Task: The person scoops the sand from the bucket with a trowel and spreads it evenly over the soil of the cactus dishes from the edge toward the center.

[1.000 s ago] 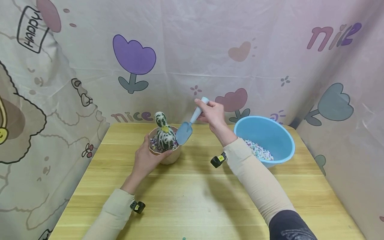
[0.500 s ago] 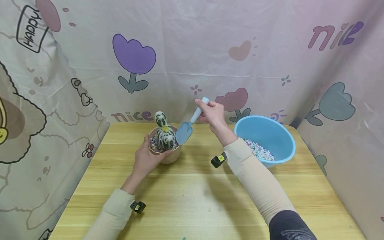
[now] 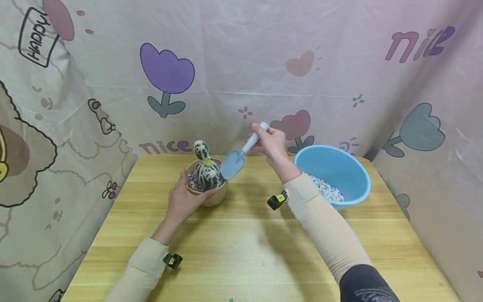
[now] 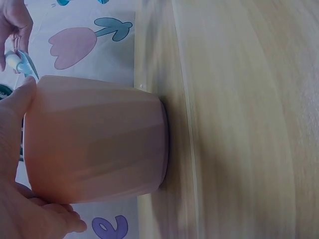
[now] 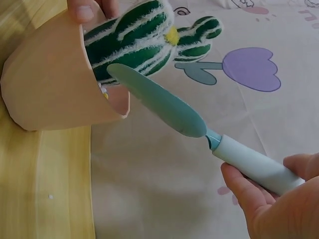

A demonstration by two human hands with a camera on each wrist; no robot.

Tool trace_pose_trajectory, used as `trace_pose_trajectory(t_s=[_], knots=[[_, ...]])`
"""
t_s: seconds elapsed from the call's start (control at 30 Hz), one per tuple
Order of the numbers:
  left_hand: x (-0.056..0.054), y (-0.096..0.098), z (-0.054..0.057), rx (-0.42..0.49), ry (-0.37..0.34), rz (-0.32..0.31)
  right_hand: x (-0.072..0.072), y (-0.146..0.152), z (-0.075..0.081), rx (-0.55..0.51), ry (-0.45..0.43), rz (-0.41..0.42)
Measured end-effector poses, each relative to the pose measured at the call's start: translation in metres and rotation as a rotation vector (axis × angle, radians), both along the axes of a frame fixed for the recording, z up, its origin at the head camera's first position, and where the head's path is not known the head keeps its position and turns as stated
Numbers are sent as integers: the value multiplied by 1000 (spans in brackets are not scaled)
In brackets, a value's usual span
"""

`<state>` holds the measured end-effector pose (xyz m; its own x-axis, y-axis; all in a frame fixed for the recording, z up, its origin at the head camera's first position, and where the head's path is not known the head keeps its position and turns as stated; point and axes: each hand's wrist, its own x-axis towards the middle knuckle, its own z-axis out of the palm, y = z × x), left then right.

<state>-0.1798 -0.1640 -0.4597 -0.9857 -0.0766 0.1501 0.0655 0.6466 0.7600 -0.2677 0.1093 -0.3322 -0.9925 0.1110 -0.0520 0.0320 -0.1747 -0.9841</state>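
A pinkish flower pot (image 4: 94, 142) stands on the table, holding a green and white cactus (image 3: 207, 173) with a yellow flower. Small coloured pebbles (image 3: 193, 183) lie round its base. My left hand (image 3: 185, 200) grips the near left side of the pot, thumb along the rim. In my right hand (image 3: 272, 144) is a light blue garden trowel (image 5: 159, 102), pinched by its pale handle. The trowel slants down to the left, its blade tip at the pot's right rim, overlapping the cactus in the right wrist view.
To the right stands a blue basin (image 3: 339, 167) with pale coloured pebbles (image 3: 328, 191) in it, partly behind my right forearm. A printed curtain (image 3: 234, 63) hangs behind the wooden table (image 3: 226, 251). One tiny white pebble (image 5: 50, 197) lies on the tabletop.
My right hand has shifted slightly to the right, and the trowel's blade has lifted and tilted a little flatter. The left hand and the pot stay where they were.
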Motion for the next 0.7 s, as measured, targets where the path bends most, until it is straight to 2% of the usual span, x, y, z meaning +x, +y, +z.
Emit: trace_pose_trajectory(t_s=[0.3,0.7], knots=[[0,-1,2,-13,0,-12,-3,7,3,-37,7,12],[1,-2,6,-25,-45,-7,-1,20,11,-4,-10,57]])
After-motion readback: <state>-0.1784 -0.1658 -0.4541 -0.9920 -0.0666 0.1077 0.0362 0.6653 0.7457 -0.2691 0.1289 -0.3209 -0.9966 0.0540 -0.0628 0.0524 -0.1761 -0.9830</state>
